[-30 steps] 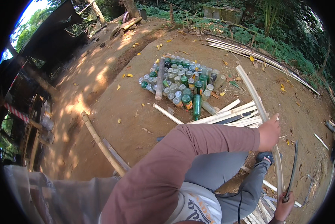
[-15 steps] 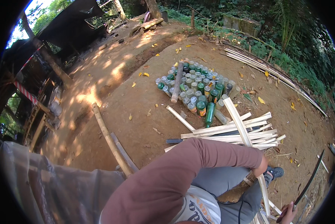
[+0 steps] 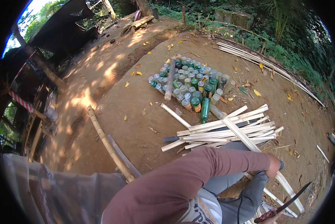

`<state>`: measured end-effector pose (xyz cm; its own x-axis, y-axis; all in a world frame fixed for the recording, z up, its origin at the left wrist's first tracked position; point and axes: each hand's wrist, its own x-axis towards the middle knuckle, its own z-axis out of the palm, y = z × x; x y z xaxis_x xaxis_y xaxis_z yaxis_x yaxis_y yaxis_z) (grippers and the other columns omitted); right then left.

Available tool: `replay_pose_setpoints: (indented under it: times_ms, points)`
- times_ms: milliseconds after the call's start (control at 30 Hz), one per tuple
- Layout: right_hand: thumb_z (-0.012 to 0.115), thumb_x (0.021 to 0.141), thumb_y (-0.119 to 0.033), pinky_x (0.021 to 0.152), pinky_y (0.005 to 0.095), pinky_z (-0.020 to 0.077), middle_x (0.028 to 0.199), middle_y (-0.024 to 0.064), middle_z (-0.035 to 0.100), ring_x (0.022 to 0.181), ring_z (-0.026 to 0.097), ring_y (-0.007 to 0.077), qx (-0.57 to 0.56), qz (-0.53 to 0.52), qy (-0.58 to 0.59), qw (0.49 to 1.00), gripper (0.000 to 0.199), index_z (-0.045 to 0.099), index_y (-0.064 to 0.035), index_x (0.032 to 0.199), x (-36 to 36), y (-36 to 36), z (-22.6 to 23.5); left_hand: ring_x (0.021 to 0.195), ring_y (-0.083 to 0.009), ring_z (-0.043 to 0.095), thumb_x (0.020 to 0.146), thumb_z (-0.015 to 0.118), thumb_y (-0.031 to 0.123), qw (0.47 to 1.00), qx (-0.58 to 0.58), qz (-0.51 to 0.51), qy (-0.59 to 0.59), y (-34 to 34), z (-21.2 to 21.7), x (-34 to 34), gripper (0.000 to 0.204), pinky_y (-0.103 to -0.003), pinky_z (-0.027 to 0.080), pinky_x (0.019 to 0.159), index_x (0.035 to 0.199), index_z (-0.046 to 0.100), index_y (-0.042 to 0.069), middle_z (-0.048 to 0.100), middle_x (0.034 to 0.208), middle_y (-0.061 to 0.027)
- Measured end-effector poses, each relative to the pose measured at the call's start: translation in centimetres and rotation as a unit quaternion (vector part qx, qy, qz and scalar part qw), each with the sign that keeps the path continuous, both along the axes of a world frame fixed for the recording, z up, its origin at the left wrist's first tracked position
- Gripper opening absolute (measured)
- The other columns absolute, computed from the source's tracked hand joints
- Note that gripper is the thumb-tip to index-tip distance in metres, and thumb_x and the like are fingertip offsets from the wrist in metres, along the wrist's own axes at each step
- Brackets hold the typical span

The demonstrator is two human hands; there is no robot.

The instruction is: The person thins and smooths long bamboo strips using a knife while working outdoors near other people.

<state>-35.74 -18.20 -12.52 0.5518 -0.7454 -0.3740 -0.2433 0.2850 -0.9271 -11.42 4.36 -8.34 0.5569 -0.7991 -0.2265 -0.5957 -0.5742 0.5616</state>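
Note:
My left hand (image 3: 273, 165), at the end of a brown sleeve, is closed around a long pale split-bamboo strip (image 3: 240, 135). The strip slants from beside the bottles down to the lower right. At the lower edge, my right hand (image 3: 270, 216) grips the handle of a machete (image 3: 297, 196). Its dark blade points up and right and overlaps the strip's lower end; whether it touches the wood I cannot tell. In front of my bent legs lies a loose pile of similar bamboo strips (image 3: 201, 136).
Upturned glass bottles (image 3: 191, 83) stand packed together ahead, with a short log (image 3: 170, 80) across them. A bamboo pole (image 3: 108, 142) lies left, near plastic sheeting (image 3: 68, 186). Long thin poles (image 3: 268, 65) lie at the far right. Behind stands a dark tarp shelter (image 3: 61, 28).
The machete has come down and left, its blade now beside the strip's lower end. My left hand has moved right and the strip has tilted, its lower end swinging right.

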Motion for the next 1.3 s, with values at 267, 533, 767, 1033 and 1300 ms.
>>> replay_pose_setpoints:
  times_ms: [267, 533, 767, 1033, 1300]
  points:
    - [0.038, 0.104, -0.069, 0.036, 0.0293, 0.0260, 0.056, -0.0001, 0.038, 0.045, 0.037, 0.0135, 0.047, 0.017, 0.010, 0.999, 0.061, 0.049, -0.0142, 0.080, 0.0, -0.1, -4.3, 0.103, -0.0379, 0.072, 0.093, 0.061, 0.037, 1.000, 0.016, -0.022, 0.005, 1.0, -2.0, 0.1, 0.040, -0.048, 0.055, 0.091, 0.109, 0.079, 0.005, 0.076, 0.108, -0.0177]
    - [0.038, 0.102, -0.073, 0.034, 0.0308, 0.0262, 0.057, -0.0005, 0.038, 0.042, 0.036, 0.0132, 0.049, 0.011, -0.046, 0.998, 0.063, 0.050, -0.0158, 0.079, 1.1, -0.4, -3.9, 0.102, -0.0395, 0.071, 0.095, 0.064, 0.043, 0.996, -0.015, 0.014, 0.085, 9.9, 2.7, -3.3, 0.047, -0.049, 0.054, 0.089, 0.115, 0.075, 0.002, 0.075, 0.106, -0.0213]
    - [0.043, 0.100, -0.075, 0.036, 0.0284, 0.0262, 0.060, -0.0004, 0.042, 0.044, 0.038, 0.0129, 0.010, 0.015, -0.070, 0.997, 0.062, 0.053, -0.0161, 0.084, 1.4, 0.8, -3.3, 0.098, -0.0413, 0.070, 0.103, 0.057, 0.034, 0.985, -0.126, 0.042, 0.108, 12.8, 0.3, -5.8, 0.039, -0.052, 0.052, 0.087, 0.111, 0.068, -0.002, 0.072, 0.099, -0.0222]
    - [0.043, 0.099, -0.077, 0.039, 0.0276, 0.0239, 0.061, 0.0003, 0.044, 0.044, 0.036, 0.0133, -0.085, 0.027, -0.027, 0.996, 0.067, 0.055, -0.0135, 0.084, -0.1, 2.2, -1.2, 0.083, -0.0352, 0.072, 0.108, 0.045, 0.026, 0.966, -0.090, -0.041, 0.237, 8.1, -1.2, -5.3, 0.034, -0.048, 0.053, 0.077, 0.111, 0.062, -0.004, 0.071, 0.090, -0.0196]
    - [0.042, 0.103, -0.070, 0.039, 0.0273, 0.0233, 0.061, 0.0011, 0.043, 0.044, 0.035, 0.0135, -0.122, 0.074, 0.027, 0.989, 0.064, 0.056, -0.0108, 0.082, -2.9, 2.3, -1.1, 0.080, -0.0319, 0.073, 0.105, 0.046, 0.021, 0.944, -0.026, -0.106, 0.311, 2.4, -4.1, -5.4, 0.031, -0.047, 0.056, 0.077, 0.102, 0.064, -0.004, 0.072, 0.090, -0.0189]
